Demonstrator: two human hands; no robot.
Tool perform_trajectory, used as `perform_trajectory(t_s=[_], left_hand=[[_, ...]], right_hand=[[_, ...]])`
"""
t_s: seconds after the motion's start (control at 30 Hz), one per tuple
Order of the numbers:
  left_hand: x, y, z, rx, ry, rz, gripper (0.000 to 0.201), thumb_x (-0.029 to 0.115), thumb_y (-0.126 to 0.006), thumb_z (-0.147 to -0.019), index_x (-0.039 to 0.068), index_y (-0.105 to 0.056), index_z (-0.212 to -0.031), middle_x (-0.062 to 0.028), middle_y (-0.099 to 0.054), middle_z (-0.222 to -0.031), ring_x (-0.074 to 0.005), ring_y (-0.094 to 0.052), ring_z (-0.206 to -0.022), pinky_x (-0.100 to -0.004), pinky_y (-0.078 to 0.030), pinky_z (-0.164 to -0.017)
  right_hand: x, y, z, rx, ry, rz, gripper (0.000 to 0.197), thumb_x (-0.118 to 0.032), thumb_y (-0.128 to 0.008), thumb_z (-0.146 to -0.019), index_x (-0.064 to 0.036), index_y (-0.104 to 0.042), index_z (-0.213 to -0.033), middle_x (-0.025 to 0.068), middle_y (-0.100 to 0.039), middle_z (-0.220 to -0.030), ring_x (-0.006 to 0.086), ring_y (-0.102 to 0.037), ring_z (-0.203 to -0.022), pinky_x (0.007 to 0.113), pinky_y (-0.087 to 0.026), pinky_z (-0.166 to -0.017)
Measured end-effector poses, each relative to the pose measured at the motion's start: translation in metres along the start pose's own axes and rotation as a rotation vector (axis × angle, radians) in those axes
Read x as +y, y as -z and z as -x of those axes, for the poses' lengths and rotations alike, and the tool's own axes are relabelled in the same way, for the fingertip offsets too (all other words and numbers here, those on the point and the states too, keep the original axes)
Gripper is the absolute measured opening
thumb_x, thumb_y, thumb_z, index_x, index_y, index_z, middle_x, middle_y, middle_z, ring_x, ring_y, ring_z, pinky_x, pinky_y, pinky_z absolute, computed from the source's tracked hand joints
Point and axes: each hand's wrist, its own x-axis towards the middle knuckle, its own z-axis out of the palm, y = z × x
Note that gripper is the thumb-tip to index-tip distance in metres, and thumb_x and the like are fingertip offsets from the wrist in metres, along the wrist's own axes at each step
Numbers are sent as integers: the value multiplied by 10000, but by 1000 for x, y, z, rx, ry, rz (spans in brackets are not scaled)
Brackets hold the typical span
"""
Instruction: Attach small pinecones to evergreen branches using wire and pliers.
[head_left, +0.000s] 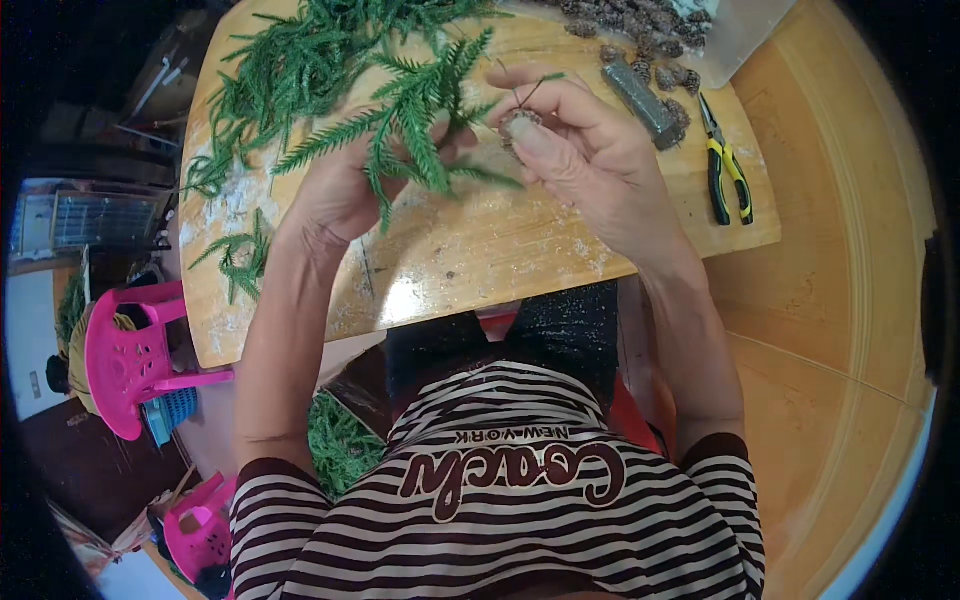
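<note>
Above the wooden table (480, 235), my left hand (340, 190) is closed round the base of a green artificial pine sprig (415, 120). Its needled branches fan out over the fingers and hide part of them. Close by on the right, my right hand (605, 150) pinches a small brown pine cone (508, 124) between thumb and fingers. Thin wire ends stick up from the cone, one of them greenish at its tip. The thumb covers much of the cone. A small gap separates the two hands.
A heap of green sprigs (285, 75) covers the table's far left; one loose sprig (240, 262) lies nearer. Far right are several pine cones (640, 18), a dark wire bundle (640, 100) and yellow-black pliers (728, 175). A pink chair (125, 350) stands left, with greenery (340, 450) below the table.
</note>
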Motion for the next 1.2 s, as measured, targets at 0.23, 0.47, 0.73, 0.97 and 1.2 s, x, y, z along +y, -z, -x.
perform_trajectory(t_s=[0.23, 0.47, 0.73, 0.97, 1.2], left_hand=[[-2, -6, 0, -163, 44, 44, 282, 167, -610, -843, -11, -596, -1061, -119, -631, -1011, -173, -578, -906, -288, -437, -841], [-5, -18, 19, 315, -546, -593, 219, 186, -609, -853, -12, -609, -947, -80, -629, -949, -124, -551, -875, -275, -422, -814], [-9, -52, 31, 345, -479, -793, 193, 155, -620, -853, -18, -601, -937, -48, -610, -885, -95, -542, -828, -215, -418, -756], [-19, -44, 31, 323, -282, -455, 197, 70, -634, -823, -18, -586, -992, -36, -603, -896, -93, -550, -827, -212, -428, -757], [-33, -36, 34, 385, -425, -389, 224, 32, -610, -820, -20, -571, -1035, -42, -595, -942, -82, -544, -863, -219, -428, -788]], right_hand=[[-18, 3, 4, -61, -171, -125, 194, -150, -540, -912, 20, -564, -1004, -10, -534, -822, 22, -465, -664, 169, -366, -557], [3, -4, 12, 132, 40, 204, 186, -118, -549, -901, 33, -556, -1009, -5, -515, -836, 29, -462, -635, 165, -376, -563], [6, -18, 19, 124, 131, 501, 168, -96, -549, -896, 52, -543, -973, 25, -510, -912, 61, -490, -682, 179, -403, -600], [9, -22, 32, 131, -34, 241, 152, -66, -561, -872, 19, -555, -999, 63, -513, -1017, 82, -505, -733, 193, -413, -635], [-11, -4, 39, 227, 276, 600, 193, -6, -558, -834, 25, -548, -1025, 85, -546, -970, 118, -524, -737, 230, -432, -652]])
